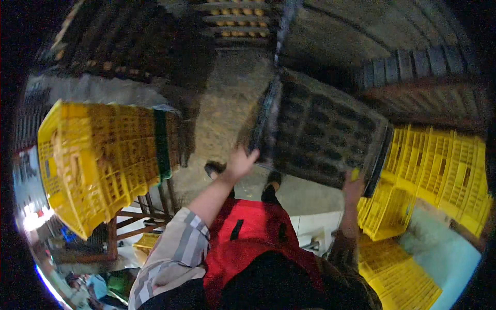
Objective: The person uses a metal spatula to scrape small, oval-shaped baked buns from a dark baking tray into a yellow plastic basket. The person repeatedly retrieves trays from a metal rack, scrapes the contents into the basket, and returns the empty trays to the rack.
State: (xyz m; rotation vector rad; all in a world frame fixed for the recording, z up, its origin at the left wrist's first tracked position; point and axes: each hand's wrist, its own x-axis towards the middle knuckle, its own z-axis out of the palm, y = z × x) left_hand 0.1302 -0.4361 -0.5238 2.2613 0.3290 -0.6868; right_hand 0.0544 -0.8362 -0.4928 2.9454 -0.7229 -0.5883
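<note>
In front of me is a dark, shallow tray (321, 131), tilted and blurred, with rows of darker rounded patches across its face. At its near left corner my left hand (242, 161) grips the edge, thumb towards the tray. My right hand (353, 188) is on the near right edge, in shadow, with a small yellow patch (355, 174) at a finger or thumb. Whether the dark patches are hollows or items is too blurred to tell. Below the tray are my feet and a red apron (252, 224).
Yellow plastic crates (112, 151) filled with brownish items stand on a wooden stand (135, 223) at left. More yellow crates (434, 162) are stacked at right. Ahead, a rack (238, 23) carries rows of small round golden items. A worn concrete floor (228, 104) runs between.
</note>
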